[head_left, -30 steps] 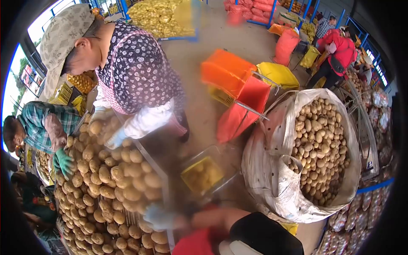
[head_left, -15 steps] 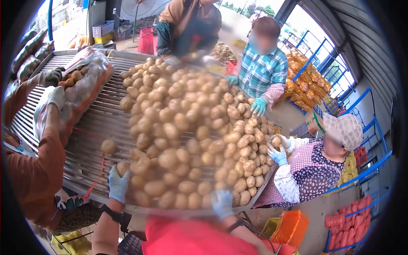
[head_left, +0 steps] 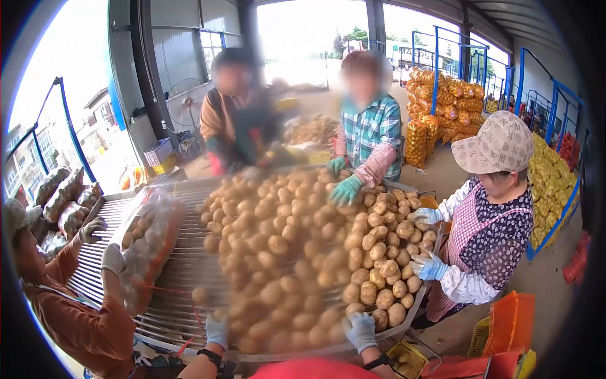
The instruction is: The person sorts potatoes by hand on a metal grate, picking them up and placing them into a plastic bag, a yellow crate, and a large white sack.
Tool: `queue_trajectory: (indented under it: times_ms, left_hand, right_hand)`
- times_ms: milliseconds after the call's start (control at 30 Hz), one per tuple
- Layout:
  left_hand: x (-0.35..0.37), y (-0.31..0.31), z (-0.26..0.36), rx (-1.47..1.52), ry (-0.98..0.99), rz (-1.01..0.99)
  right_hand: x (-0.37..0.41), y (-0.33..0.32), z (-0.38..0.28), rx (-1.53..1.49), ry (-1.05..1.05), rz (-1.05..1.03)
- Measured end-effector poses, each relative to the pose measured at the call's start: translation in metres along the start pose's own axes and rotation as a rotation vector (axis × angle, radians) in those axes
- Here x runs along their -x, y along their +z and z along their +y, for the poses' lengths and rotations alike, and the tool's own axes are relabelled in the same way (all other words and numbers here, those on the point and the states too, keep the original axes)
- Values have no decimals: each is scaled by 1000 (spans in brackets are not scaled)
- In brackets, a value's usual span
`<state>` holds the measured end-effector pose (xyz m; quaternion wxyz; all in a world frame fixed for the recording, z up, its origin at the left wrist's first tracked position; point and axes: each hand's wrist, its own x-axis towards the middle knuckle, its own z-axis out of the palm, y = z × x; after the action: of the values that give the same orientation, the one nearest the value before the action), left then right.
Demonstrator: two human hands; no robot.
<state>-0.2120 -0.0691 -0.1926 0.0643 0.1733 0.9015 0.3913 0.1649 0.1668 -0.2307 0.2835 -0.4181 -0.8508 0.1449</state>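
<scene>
Many potatoes (head_left: 271, 234) cover a slatted metal table (head_left: 183, 271); part of the pile is blurred. My left hand (head_left: 217, 331), in a pale blue glove, is at the near edge of the pile, touching or very near a potato; its fingertips are too blurred to read. My right hand (head_left: 361, 332), gloved alike, lies with fingers spread against potatoes near the table's near right corner. A lone potato (head_left: 199, 295) sits on the slats beyond my left hand.
At the left a person in brown (head_left: 82, 303) handles a clear bag of potatoes (head_left: 148, 240). Across and at the right, people (head_left: 372, 132) (head_left: 486, 234) work with gloved hands. Stacked net sacks (head_left: 442, 107) stand behind. An orange crate (head_left: 510, 322) is at the lower right.
The view has tilted up and shows more background. My right hand has moved right and rests more clearly on potatoes. The potato bag stands more upright in view.
</scene>
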Motion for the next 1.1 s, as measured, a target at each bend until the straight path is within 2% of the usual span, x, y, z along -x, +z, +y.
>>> queue_trajectory:
  times_ms: [167,200,233,267,333,367,467,500,533,600,633,667,733,967,1100]
  left_hand:
    - [-6,8,-18,-20,37,57]
    - [-4,4,-9,91,21,10]
    - [-11,10,-26,163,7,3]
    - [-20,19,-44,236,-9,-8]
    - [-14,16,-27,118,20,44]
    - [-15,21,-27,144,20,78]
    - [-17,30,-37,128,81,152]
    - [9,5,15,60,131,59]
    - [7,6,8,13,146,42]
    - [-11,21,-21,68,29,48]
    - [-6,23,-18,136,41,54]
    - [-4,20,-16,66,53,59]
    - [4,19,-9,11,108,136]
    - [18,8,24,-131,42,141]
    - [13,14,5,-145,42,154]
  right_hand:
    - [-4,-2,-3,2,1,8]
    - [-7,-10,-10,-12,12,-19]
    - [-7,-10,-6,-54,12,-95]
    - [-12,-20,-17,27,-34,-19]
    - [-15,-19,-16,-55,23,-47]
    - [-17,-21,-13,10,-17,-71]
    - [-21,-26,-18,-6,65,-120]
    - [-21,-24,-16,-17,54,-91]
    - [-19,-22,-12,-37,30,-69]
    - [-13,-19,-6,30,-7,-78]
    - [-15,-18,-4,36,-45,-92]
    - [-22,-34,-18,-3,-22,-97]
    - [-20,-20,-8,-18,24,-150]
    - [-12,-7,6,-93,-24,-50]
    - [-10,-7,0,-78,-39,21]
